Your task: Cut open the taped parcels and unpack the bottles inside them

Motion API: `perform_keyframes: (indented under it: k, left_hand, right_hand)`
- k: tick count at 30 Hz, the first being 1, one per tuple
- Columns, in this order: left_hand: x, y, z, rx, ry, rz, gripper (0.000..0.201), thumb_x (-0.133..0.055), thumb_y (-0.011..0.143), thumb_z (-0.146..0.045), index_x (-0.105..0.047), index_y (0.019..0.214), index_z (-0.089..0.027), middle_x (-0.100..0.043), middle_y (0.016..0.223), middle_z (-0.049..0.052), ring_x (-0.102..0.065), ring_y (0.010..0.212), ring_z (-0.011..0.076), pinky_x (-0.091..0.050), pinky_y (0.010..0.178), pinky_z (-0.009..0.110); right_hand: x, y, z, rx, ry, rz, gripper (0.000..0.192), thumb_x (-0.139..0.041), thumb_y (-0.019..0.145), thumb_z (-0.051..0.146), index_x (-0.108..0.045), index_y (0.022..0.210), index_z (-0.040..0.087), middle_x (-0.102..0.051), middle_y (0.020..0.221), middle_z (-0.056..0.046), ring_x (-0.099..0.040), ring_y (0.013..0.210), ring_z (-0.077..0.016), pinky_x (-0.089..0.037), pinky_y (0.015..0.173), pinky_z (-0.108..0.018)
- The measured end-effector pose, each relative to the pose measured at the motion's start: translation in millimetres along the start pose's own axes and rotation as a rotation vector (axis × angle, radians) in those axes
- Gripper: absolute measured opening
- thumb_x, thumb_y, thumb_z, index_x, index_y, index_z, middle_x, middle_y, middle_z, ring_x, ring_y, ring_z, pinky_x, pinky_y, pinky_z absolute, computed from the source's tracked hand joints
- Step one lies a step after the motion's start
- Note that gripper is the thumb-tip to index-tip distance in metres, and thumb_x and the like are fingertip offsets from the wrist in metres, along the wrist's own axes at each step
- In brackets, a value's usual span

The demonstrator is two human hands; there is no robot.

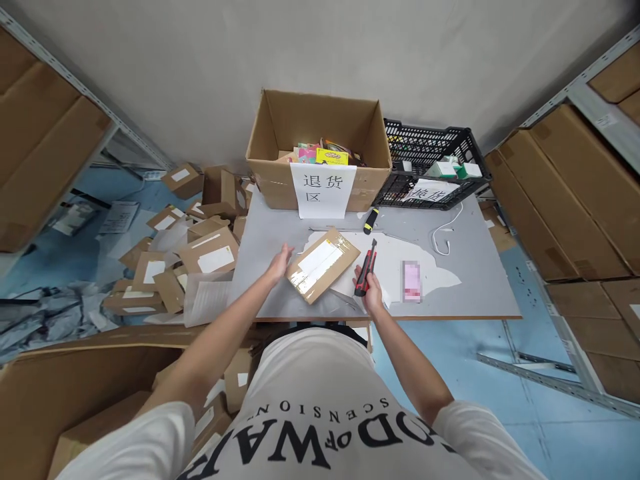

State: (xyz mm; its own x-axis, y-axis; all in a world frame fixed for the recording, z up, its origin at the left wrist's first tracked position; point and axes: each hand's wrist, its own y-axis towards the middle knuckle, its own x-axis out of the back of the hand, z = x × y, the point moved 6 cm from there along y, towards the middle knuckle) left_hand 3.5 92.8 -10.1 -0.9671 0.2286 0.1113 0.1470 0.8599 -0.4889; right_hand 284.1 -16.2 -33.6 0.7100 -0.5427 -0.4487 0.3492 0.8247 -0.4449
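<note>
A taped cardboard parcel (345, 263) with a white label lies at a slant on the table in front of me. My left hand (280, 264) is at the parcel's left edge, fingers stretched out and apart; whether its fingertips touch the cardboard I cannot tell. In my right hand (371, 293), just right of the parcel, is a red and black box cutter (367, 269), its tip pointing away from me. A yellow and black handle (371, 221) lies beyond the cutter. White paper (395, 250) is spread beneath these things.
At the table's back stand a large open carton (270, 183) with colourful packets and a black plastic crate (425, 143) with small boxes. A white cable (440, 240) and a pink blurred item (412, 281) lie to the right. Opened boxes (210, 257) crowd the left; shelves flank both sides.
</note>
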Motion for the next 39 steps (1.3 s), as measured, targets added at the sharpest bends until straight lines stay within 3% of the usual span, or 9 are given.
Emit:
perform_keyframes:
  k: [2, 3, 6, 10, 14, 24, 33, 36, 39]
  left_hand:
    - [9.2, -30.4, 25.8, 0.017, -0.095, -0.231, 0.081, -0.024, 0.084, -0.073, -0.026, 0.147, -0.023, -0.02, 0.155, 0.003, -0.013, 0.144, 0.0196, -0.016, 0.116, 0.031]
    - [5.7, -45.8, 40.1, 0.061, -0.194, -0.251, 0.079, -0.023, 0.083, -0.074, -0.021, 0.148, -0.029, -0.017, 0.156, -0.001, -0.01, 0.144, 0.0172, -0.016, 0.116, 0.031]
    - [-18.7, -82.3, 64.1, 0.129, -0.288, -0.142, 0.091, 0.001, 0.078, -0.078, -0.028, 0.146, -0.025, -0.029, 0.152, 0.007, -0.027, 0.139, 0.0226, -0.03, 0.112, 0.04]
    - [-45.5, -101.0, 58.5, 0.104, -0.565, 0.021, 0.093, -0.005, 0.076, -0.082, -0.033, 0.144, -0.026, -0.031, 0.152, 0.006, -0.029, 0.139, 0.0231, -0.032, 0.111, 0.043]
    - [-42.8, -98.7, 44.3, 0.064, -0.557, 0.013, 0.083, -0.011, 0.079, -0.08, -0.035, 0.142, -0.031, -0.036, 0.149, 0.004, -0.033, 0.137, 0.022, -0.037, 0.108, 0.041]
    - [-10.7, -47.6, 7.6, 0.004, -0.346, 0.063, 0.075, -0.018, 0.083, -0.076, -0.047, 0.135, -0.029, -0.056, 0.134, 0.004, -0.048, 0.126, 0.0265, -0.041, 0.103, 0.043]
    - [-1.9, -14.3, 6.2, -0.103, -0.04, -0.009, 0.072, -0.07, 0.07, -0.048, -0.048, 0.131, -0.02, -0.057, 0.132, 0.011, -0.053, 0.121, 0.0277, -0.039, 0.104, 0.04]
    - [2.8, -15.4, 4.2, -0.148, 0.173, -0.148, 0.086, -0.07, 0.069, -0.042, -0.032, 0.142, -0.017, -0.045, 0.142, 0.014, -0.042, 0.131, 0.03, -0.031, 0.109, 0.042]
    - [-0.6, -22.7, -10.1, -0.317, 0.47, -0.227, 0.093, -0.063, 0.075, -0.041, -0.015, 0.149, -0.013, -0.015, 0.155, 0.017, -0.016, 0.143, 0.0307, -0.019, 0.115, 0.044]
  right_hand:
    - [1.5, 21.1, 25.2, 0.065, -0.09, -0.02, 0.022, -0.056, 0.082, 0.036, -0.058, 0.1, 0.023, -0.07, 0.111, -0.003, -0.062, 0.108, -0.0165, -0.052, 0.084, -0.031]
    - [-1.1, 32.6, 37.1, 0.074, -0.126, -0.009, 0.021, -0.057, 0.082, 0.036, -0.058, 0.097, 0.022, -0.071, 0.108, -0.003, -0.063, 0.107, -0.0163, -0.051, 0.083, -0.029]
    - [-21.2, 63.9, 63.1, 0.038, -0.232, 0.098, 0.018, -0.06, 0.081, 0.038, -0.058, 0.089, 0.022, -0.073, 0.097, -0.004, -0.065, 0.1, -0.0179, -0.051, 0.081, -0.029]
    - [-51.1, 83.8, 68.8, -0.064, -0.379, 0.219, 0.024, -0.062, 0.079, 0.043, -0.056, 0.084, 0.021, -0.073, 0.084, -0.004, -0.068, 0.087, -0.02, -0.052, 0.073, -0.03]
    - [-58.9, 78.1, 62.1, -0.069, -0.413, 0.253, 0.026, -0.062, 0.077, 0.045, -0.055, 0.08, 0.02, -0.072, 0.08, -0.003, -0.067, 0.076, -0.0178, -0.051, 0.064, -0.027]
    - [-13.6, 8.0, 33.6, -0.019, -0.203, 0.163, 0.033, -0.062, 0.075, 0.049, -0.056, 0.095, 0.023, -0.073, 0.092, -0.004, -0.067, 0.094, -0.0214, -0.054, 0.069, -0.031]
    - [-7.1, -1.7, 22.6, -0.032, -0.174, 0.192, 0.039, -0.064, 0.074, 0.053, -0.054, 0.096, 0.023, -0.07, 0.105, -0.007, -0.066, 0.097, -0.0212, -0.053, 0.075, -0.033]
    - [7.0, 3.9, 31.2, 0.005, -0.322, 0.177, 0.041, -0.065, 0.074, 0.053, -0.052, 0.096, 0.021, -0.07, 0.099, -0.007, -0.069, 0.081, -0.0184, -0.053, 0.066, -0.029]
    - [22.2, 4.3, 36.0, 0.023, -0.509, 0.161, 0.041, -0.06, 0.076, 0.055, -0.051, 0.096, 0.02, -0.068, 0.084, -0.003, -0.061, 0.052, -0.0109, -0.049, 0.049, -0.025]
